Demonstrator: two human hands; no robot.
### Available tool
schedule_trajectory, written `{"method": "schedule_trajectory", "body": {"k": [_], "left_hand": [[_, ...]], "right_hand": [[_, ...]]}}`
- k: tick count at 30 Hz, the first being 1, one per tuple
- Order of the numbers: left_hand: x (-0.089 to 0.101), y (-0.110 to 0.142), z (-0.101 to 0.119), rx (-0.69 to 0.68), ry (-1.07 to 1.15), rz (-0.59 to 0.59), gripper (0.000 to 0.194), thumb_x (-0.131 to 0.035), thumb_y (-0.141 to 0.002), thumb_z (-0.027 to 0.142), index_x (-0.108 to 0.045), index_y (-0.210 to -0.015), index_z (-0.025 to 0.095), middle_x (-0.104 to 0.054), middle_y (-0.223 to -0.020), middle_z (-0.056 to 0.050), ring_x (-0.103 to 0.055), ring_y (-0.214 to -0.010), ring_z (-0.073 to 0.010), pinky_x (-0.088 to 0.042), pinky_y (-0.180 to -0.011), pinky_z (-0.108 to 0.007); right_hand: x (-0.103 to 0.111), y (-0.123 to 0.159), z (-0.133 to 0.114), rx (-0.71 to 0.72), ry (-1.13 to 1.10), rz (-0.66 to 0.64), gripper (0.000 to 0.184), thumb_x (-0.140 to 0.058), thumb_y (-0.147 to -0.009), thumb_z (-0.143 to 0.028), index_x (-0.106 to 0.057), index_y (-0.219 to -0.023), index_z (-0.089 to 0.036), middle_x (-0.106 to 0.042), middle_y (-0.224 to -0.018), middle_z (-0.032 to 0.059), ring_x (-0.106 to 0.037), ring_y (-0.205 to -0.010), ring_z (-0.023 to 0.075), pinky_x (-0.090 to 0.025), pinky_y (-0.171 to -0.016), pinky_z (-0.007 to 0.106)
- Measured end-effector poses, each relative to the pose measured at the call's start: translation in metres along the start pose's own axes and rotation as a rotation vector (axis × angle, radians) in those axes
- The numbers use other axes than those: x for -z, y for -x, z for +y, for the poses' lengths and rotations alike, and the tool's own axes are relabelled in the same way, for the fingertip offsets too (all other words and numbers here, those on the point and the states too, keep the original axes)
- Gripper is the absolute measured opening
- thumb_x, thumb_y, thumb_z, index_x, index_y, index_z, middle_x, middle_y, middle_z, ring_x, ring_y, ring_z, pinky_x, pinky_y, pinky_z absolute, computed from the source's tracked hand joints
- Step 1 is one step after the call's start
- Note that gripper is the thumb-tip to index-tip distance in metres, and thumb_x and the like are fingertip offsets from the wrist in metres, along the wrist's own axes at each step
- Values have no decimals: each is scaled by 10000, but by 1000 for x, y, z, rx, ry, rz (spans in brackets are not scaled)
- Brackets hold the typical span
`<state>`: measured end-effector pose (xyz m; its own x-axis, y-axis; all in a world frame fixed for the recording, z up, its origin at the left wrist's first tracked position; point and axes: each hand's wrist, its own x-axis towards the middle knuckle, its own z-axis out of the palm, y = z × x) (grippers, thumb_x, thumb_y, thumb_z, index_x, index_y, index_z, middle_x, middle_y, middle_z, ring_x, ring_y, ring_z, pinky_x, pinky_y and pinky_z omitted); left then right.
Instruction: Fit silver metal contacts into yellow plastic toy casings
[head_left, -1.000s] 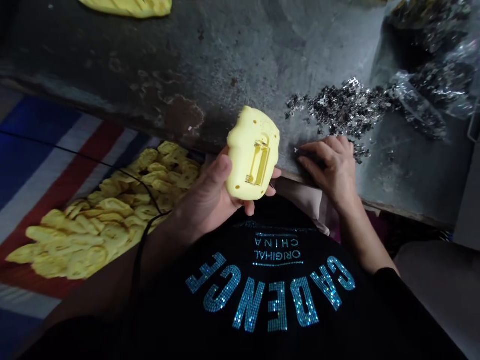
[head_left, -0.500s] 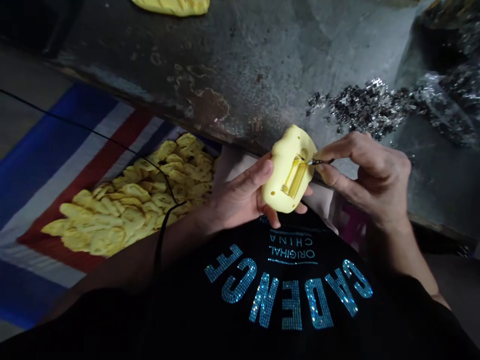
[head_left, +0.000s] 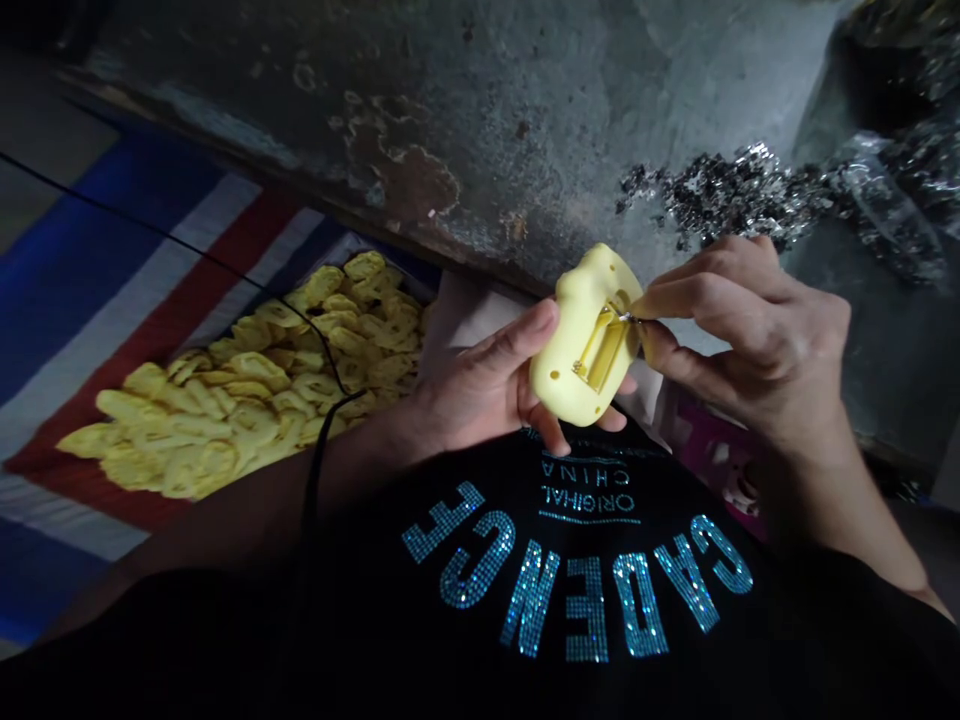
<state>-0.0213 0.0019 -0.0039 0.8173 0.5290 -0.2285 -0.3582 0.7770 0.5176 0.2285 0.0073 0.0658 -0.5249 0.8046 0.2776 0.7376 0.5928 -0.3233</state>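
Note:
My left hand (head_left: 487,385) grips a yellow plastic shell (head_left: 581,345) from below, its open back with a rectangular slot facing up. My right hand (head_left: 750,325) pinches a small metal piece (head_left: 628,318) between thumb and forefinger and holds it at the slot's upper end. Both hands are close to my chest, just in front of the edge of the grey worktable (head_left: 525,120).
A pile of small shiny metal pieces (head_left: 720,195) lies on the table beyond my right hand, with clear plastic bags (head_left: 892,190) of more at the far right. Several yellow shells (head_left: 255,380) are heaped on a striped mat (head_left: 112,270) at my left. A black cable (head_left: 319,480) crosses my left arm.
My right hand left the table by the metal pile with a small piece and brought it to the shell's slot. My left hand shifted the shell right and tilted it.

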Motion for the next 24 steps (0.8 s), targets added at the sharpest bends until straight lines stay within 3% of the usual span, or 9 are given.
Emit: {"method": "schedule_trajectory", "body": {"k": [5, 8, 15, 18, 21, 24], "left_hand": [[-9, 2, -5, -70, 18, 22, 648, -421, -1140, 636, -590, -1530, 148, -831, -1201, -165, -851, -931, -248, -624, -551, -184], [-12, 1, -5, -53, 5, 0, 656, -428, -1139, 626, -560, -1552, 134, -824, -1220, -180, -846, -935, -241, -624, -564, -174], [-13, -1, -3, -34, 68, 15, 604, -468, -1141, 623, -661, -1443, 136, -829, -1149, -146, -842, -910, -210, -629, -570, -155], [-11, -2, -4, -20, 100, 9, 625, -426, -1149, 639, -664, -1442, 141, -828, -1147, -127, -847, -920, -225, -639, -578, -173], [-8, -4, -6, -24, 139, -23, 570, -457, -1148, 613, -685, -1412, 163, -831, -1168, -108, -852, -939, -229, -643, -579, -178], [-9, -4, -8, -36, 178, -39, 522, -530, -1127, 598, -696, -1392, 180, -838, -1172, -112, -855, -928, -225, -650, -569, -180]], "right_hand": [[1, -1, 4, 164, 35, 82, 125, -665, -1104, -418, -697, -1093, -298, -750, -1009, 7, -701, -868, 217, -562, -863, 443], [3, -2, 4, 183, 67, 44, 110, -666, -1107, -397, -705, -1100, -294, -736, -1014, 8, -714, -920, 225, -566, -869, 438], [5, -5, 3, 357, 242, 55, 86, -615, -1111, -258, -700, -1104, -244, -708, -955, 24, -701, -927, 238, -588, -788, 434], [9, -6, 1, 282, 189, 16, 102, -671, -1105, -341, -727, -1058, -268, -717, -974, 3, -723, -970, 224, -601, -818, 419], [13, -10, -2, 112, 34, -46, 218, -714, -1083, -478, -754, -993, -283, -714, -968, -15, -739, -1029, 222, -606, -913, 441], [13, -14, -3, 53, -36, -119, 246, -698, -1093, -474, -743, -953, -277, -705, -959, -14, -735, -1070, 228, -608, -976, 473]]}}
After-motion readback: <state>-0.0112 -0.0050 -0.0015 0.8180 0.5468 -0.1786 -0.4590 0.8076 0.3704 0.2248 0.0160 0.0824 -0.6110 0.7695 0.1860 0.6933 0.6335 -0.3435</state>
